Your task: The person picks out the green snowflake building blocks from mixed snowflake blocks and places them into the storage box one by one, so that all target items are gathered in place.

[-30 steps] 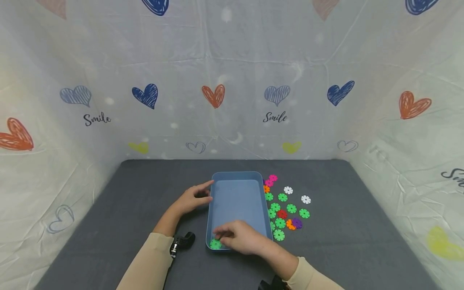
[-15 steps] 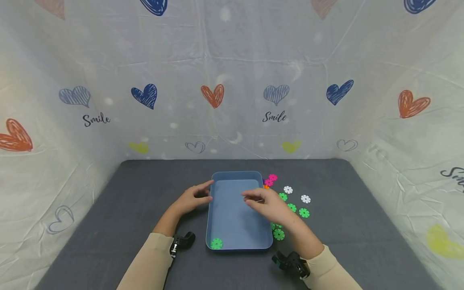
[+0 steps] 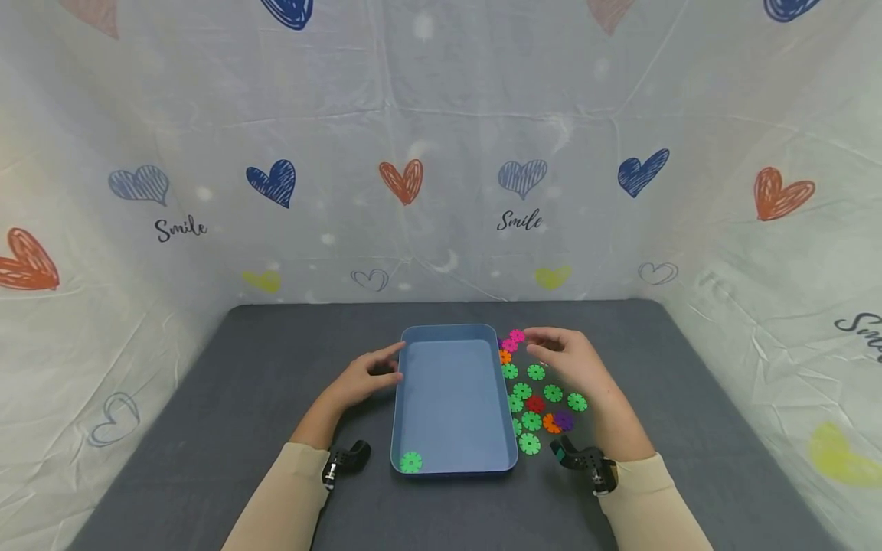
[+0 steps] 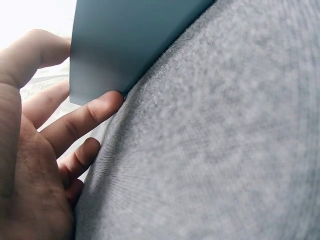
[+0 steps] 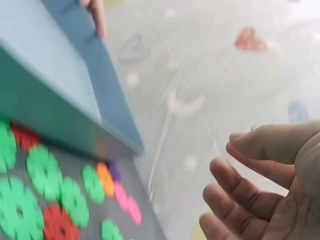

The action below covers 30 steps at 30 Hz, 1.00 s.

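Watching remotely, I saw a smooth blue rectangular tray [image 3: 455, 405] holding one green notched plastic-looking disc [image 3: 411, 462] at seven o'clock. At its ten o'clock edge, the left hand [image 3: 361, 379] touched it, fingers loosely spread, gripping nothing. At two o'clock, the right hand [image 3: 575, 363] hovered half-open (empty, as far as I could see) beside pink notched discs [image 3: 517, 335]. Crowded discs could scatter if brushed; pushing might skid the tray.

A grey table [image 3: 289, 344] bears a blue tray [image 3: 452, 405] and notched discs [image 3: 530, 444].
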Tool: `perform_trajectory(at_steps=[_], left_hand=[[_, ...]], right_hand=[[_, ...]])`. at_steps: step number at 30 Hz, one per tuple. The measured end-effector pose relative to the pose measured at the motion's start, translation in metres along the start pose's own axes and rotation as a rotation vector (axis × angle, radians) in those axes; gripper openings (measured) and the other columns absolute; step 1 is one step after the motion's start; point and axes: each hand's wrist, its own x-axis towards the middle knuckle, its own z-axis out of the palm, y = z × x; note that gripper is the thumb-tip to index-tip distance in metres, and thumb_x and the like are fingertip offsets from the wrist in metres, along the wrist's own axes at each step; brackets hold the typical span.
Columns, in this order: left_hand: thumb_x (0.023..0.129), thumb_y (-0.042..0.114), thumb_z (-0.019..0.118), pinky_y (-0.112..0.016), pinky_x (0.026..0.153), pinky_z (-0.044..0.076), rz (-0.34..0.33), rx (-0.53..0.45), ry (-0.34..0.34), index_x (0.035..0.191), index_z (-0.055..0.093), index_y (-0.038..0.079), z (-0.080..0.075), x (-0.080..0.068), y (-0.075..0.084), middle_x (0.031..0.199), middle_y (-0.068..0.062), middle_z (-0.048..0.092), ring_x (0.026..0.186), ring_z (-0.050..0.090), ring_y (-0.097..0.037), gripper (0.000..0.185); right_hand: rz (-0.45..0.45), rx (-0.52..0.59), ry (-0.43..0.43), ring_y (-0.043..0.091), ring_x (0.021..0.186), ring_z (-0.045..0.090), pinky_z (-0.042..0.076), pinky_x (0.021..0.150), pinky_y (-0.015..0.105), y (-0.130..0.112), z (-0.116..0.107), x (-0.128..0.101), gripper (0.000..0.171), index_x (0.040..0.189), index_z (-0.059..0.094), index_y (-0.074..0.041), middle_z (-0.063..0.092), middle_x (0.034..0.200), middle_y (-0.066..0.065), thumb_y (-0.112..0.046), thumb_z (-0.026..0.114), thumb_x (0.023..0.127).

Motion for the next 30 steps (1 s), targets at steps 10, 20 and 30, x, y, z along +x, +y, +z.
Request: perform_trajectory(at_steps=[10, 20, 30], left_hand=[[0.096, 0.021, 0.074, -0.052, 0.096, 0.042, 0.019, -0.011, 0.009, 0.153, 0.049, 0.007, 0.000, 0.001, -0.004, 0.112, -0.008, 0.065, 0.109, 0.056, -0.028, 0.064], [0.096, 0.017, 0.073, -0.052, 0.093, 0.043, 0.027, -0.024, 0.010, 0.153, 0.047, 0.004, 0.002, 0.000, -0.001, 0.113, -0.011, 0.065, 0.109, 0.057, -0.032, 0.064], [0.096, 0.021, 0.073, -0.050, 0.094, 0.043, 0.025, -0.022, -0.006, 0.153, 0.048, 0.008, 0.001, 0.002, -0.003, 0.112, -0.009, 0.066, 0.109, 0.057, -0.029, 0.064]], right_hand=[[0.139, -0.132, 0.003, 0.033, 0.104, 0.062, 0.050, 0.088, 0.049, 0.040, -0.005, 0.008, 0.038, 0.133, 0.066, 0.001, 0.068, 0.120, 0.019, -0.018, 0.066, 0.101], [0.124, -0.242, -0.057, 0.018, 0.064, 0.047, 0.040, 0.059, 0.034, 0.074, 0.005, 0.018, 0.040, 0.124, 0.073, 0.001, 0.055, 0.075, 0.003, -0.015, 0.080, 0.088], [0.143, -0.341, -0.033, 0.020, 0.066, 0.047, 0.038, 0.061, 0.035, 0.072, 0.013, 0.018, 0.032, 0.116, 0.076, -0.003, 0.053, 0.076, 0.004, -0.019, 0.080, 0.088]])
